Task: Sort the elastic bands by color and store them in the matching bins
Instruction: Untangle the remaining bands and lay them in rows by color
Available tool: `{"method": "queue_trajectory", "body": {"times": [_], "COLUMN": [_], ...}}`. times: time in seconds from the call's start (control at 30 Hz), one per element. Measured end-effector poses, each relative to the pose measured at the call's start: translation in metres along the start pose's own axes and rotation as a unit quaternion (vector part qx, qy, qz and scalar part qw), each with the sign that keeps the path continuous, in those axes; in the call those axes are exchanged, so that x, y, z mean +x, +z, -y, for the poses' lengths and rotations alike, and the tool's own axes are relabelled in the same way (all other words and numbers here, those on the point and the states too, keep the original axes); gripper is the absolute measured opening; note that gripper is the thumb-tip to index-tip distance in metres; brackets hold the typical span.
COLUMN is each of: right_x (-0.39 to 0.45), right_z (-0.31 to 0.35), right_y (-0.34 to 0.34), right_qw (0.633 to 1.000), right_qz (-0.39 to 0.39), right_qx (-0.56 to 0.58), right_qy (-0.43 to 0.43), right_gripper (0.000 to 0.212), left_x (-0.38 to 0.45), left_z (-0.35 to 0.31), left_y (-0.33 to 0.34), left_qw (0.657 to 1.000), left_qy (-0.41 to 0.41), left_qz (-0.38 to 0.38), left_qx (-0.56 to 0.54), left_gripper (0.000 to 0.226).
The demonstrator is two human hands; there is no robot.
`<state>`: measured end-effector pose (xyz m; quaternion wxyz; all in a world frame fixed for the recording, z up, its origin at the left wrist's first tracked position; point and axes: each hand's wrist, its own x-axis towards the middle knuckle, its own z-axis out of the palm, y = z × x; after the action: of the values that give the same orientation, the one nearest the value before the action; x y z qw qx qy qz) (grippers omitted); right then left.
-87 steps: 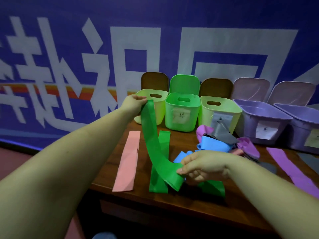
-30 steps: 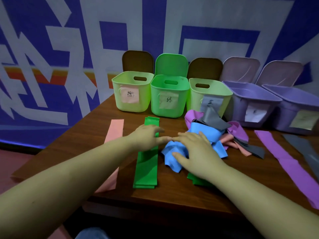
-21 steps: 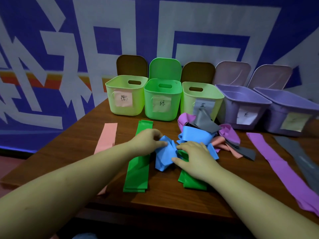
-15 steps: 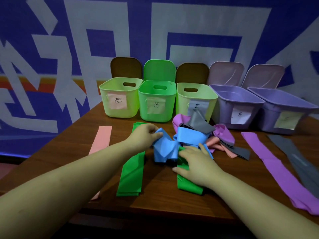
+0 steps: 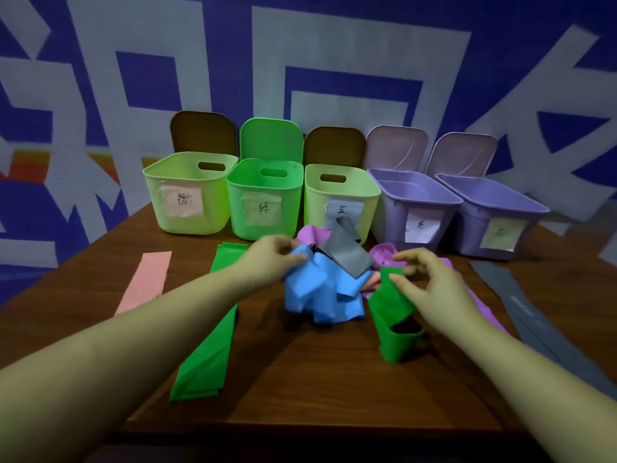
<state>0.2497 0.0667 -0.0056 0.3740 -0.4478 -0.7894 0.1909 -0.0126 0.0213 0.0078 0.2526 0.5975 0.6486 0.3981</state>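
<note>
My left hand [image 5: 270, 262] grips the top of a crumpled blue band [image 5: 317, 292] in the middle of the table. My right hand [image 5: 430, 289] pinches the upper end of a folded green band [image 5: 394, 325], lifting it off the wood. Behind them lies a pile with a grey band [image 5: 347, 252] and purple bands [image 5: 312, 233]. A flat green band [image 5: 210, 335] and a pink band [image 5: 147, 282] lie to the left. Five open bins stand in a row at the back: pale green [image 5: 187, 195], green [image 5: 263, 198], pale green [image 5: 340, 195], and two purple [image 5: 417, 202] [image 5: 490, 215].
A long purple band [image 5: 484, 309] and a grey band [image 5: 534, 322] lie flat at the right, partly under my right arm. The wooden table [image 5: 317, 379] ends close in front of me. A blue and white wall rises behind the bins.
My right hand left the blue band, took the folded green band and raised its end to the right. My left hand pulled the blue band up and apart from it.
</note>
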Motion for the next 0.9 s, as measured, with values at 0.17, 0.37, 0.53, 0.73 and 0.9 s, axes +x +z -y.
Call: {"method": "queue_trajectory", "body": {"times": [0.17, 0.37, 0.53, 0.73, 0.9], "right_x": [0.005, 0.050, 0.060, 0.062, 0.067], "right_z": [-0.010, -0.009, -0.001, 0.013, 0.036], "right_y": [0.006, 0.037, 0.056, 0.046, 0.022], "right_qw": [0.996, 0.991, 0.974, 0.994, 0.980], "right_qz": [0.092, 0.046, 0.086, -0.014, -0.065], "right_qx": [0.001, -0.055, -0.158, 0.058, 0.161], "right_qy": [0.015, 0.115, 0.134, 0.097, 0.097], "right_gripper": [0.026, 0.037, 0.027, 0.025, 0.028], "left_x": [0.000, 0.026, 0.040, 0.042, 0.040], "left_z": [-0.006, -0.016, -0.007, -0.004, -0.029], "left_y": [0.019, 0.044, 0.066, 0.073, 0.065], "left_qw": [0.988, 0.950, 0.910, 0.910, 0.948], "left_qy": [0.015, 0.111, 0.152, 0.270, 0.245], "left_qz": [0.042, -0.052, -0.048, -0.151, -0.165], "left_qx": [0.151, 0.286, 0.384, 0.277, 0.119], "left_gripper": [0.021, 0.044, 0.050, 0.046, 0.024]}}
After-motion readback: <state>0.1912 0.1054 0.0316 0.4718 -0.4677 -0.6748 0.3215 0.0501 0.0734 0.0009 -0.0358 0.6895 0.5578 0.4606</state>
